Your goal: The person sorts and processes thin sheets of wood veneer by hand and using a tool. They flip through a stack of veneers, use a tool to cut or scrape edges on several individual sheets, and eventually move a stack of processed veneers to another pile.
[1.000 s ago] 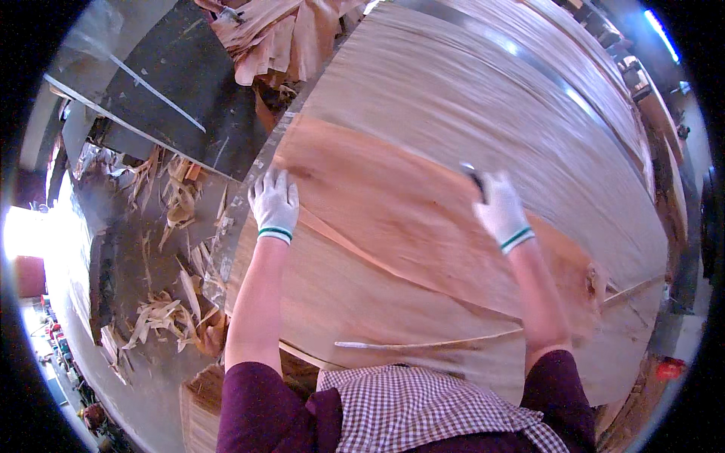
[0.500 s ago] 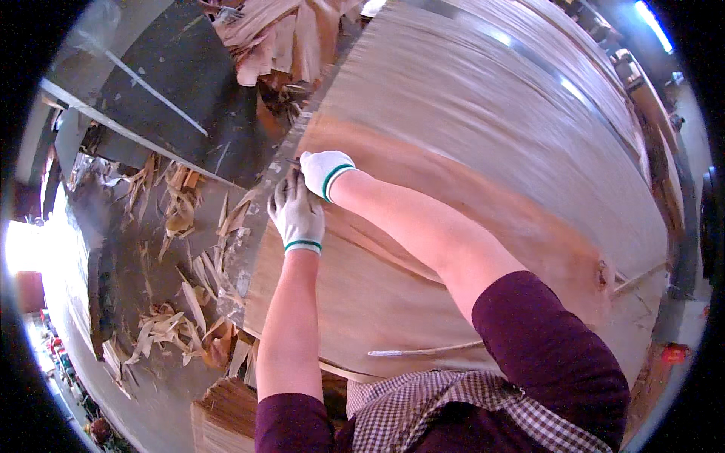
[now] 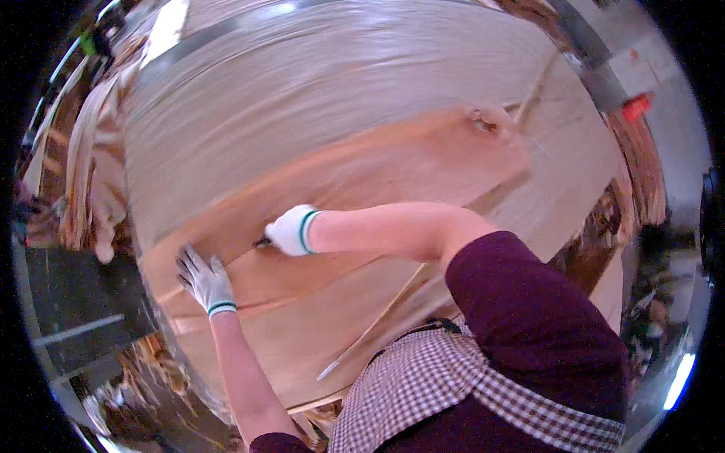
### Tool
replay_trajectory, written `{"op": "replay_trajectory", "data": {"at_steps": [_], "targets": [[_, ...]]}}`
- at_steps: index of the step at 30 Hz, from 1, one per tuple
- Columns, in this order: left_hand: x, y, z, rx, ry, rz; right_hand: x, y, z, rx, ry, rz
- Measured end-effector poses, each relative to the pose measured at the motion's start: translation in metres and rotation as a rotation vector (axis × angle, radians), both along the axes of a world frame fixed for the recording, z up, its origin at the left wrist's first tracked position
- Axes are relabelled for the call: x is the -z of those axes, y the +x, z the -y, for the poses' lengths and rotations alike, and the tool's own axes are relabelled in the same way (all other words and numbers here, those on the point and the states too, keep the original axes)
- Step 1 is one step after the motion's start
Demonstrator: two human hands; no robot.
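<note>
A wide sheet of pale wood veneer (image 3: 362, 83) covers the table, and a reddish-brown veneer strip (image 3: 393, 170) lies across it, with a knot near its far right end. My left hand (image 3: 208, 285), in a white glove with a green-edged cuff, rests flat with fingers spread on the strip's left end. To its right, my gloved right hand (image 3: 293, 229) is closed around a small dark knife-like tool (image 3: 262, 242). The tool's tip points left, low over the strip; its blade is blurred, so contact cannot be told.
A thin pale stick (image 3: 370, 332) with a whitish tip lies on the veneer near my apron. Hanging veneer sheets (image 3: 94, 166) stand beyond the left edge. Torn veneer scraps (image 3: 162, 370) gather at the lower left. Veneer layers (image 3: 646, 170) overhang at the right.
My view has turned, so the strip now runs up to the right. My right hand has moved away from my left, rightward along the strip with the tool. My left hand's fingers have spread.
</note>
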State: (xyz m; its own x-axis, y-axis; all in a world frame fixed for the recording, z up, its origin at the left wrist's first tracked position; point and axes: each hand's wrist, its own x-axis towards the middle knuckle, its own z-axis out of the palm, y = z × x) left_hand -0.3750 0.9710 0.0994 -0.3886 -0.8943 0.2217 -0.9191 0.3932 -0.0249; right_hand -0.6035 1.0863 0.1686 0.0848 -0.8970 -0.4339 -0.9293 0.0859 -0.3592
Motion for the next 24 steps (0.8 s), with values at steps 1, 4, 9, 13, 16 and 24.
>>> {"op": "replay_trajectory", "data": {"at_steps": [1, 4, 9, 13, 16, 24], "targets": [[0.003, -0.003, -0.004, -0.057, 0.077, 0.021, 0.005, -0.003, -0.002, -0.067, -0.059, 0.0], [0.012, -0.021, -0.013, -0.053, 0.151, 0.072, 0.006, -0.067, -0.034, -0.094, 0.041, -0.072], [0.009, -0.03, -0.017, -0.045, 0.144, 0.138, -0.005, -0.255, -0.138, 0.166, 0.283, -0.262], [0.03, 0.015, 0.0, -0.098, 0.079, 0.137, -0.026, -0.352, -0.173, 0.061, 0.119, -0.367], [0.016, 0.008, 0.004, -0.001, 0.179, 0.017, -0.007, -0.363, -0.134, 0.438, -0.08, -0.233], [-0.012, 0.026, 0.067, -0.162, -0.038, -0.06, -0.008, -0.103, 0.076, -0.03, -0.42, 0.166]]}}
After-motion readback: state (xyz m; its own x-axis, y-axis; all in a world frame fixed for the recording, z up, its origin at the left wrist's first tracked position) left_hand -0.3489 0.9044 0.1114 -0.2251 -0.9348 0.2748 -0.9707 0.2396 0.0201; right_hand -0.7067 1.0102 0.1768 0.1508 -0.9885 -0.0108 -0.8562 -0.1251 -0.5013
